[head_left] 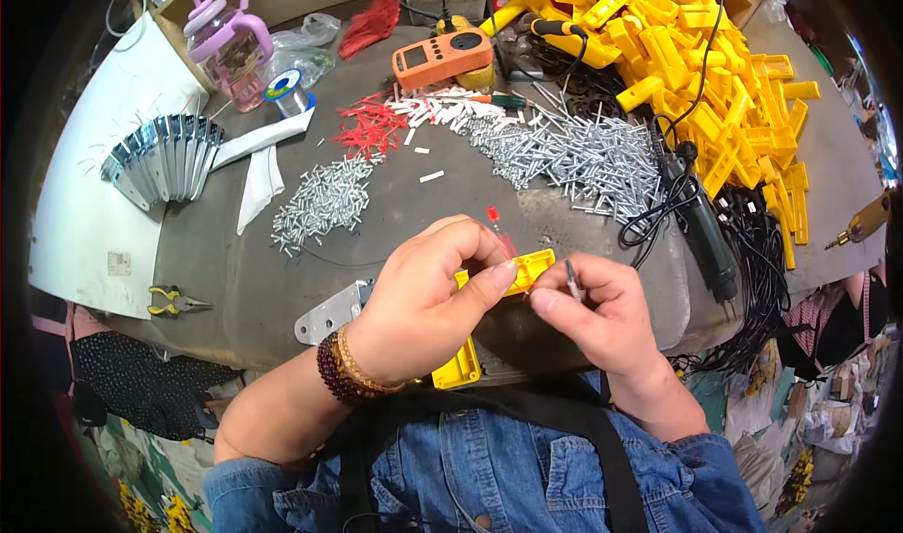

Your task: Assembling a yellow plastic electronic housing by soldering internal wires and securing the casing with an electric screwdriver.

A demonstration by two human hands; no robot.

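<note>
My left hand (433, 284) is closed around a yellow plastic housing (533, 268), its thumb pressed along the rim. A small red part (493, 214) on thin red leads sticks up beside those fingertips. At the housing's right end, my right hand (602, 312) is closed in a pinch, with a thin dark pointed piece (572, 277) showing between its fingers; its kind is unclear. Another yellow housing piece (458, 369) lies below my left wrist, partly covered. Left of that wrist is a metal bracket (329, 317) with holes.
Piles of long screws (593, 152), short screws (324, 199), red pieces (365, 127) and white sleeves (451, 110) lie ahead. Yellow housings (696, 63) heap up far right, near a corded electric screwdriver (701, 227). Pliers (177, 302), solder wire (289, 93) and an orange meter (442, 59) surround the workspace.
</note>
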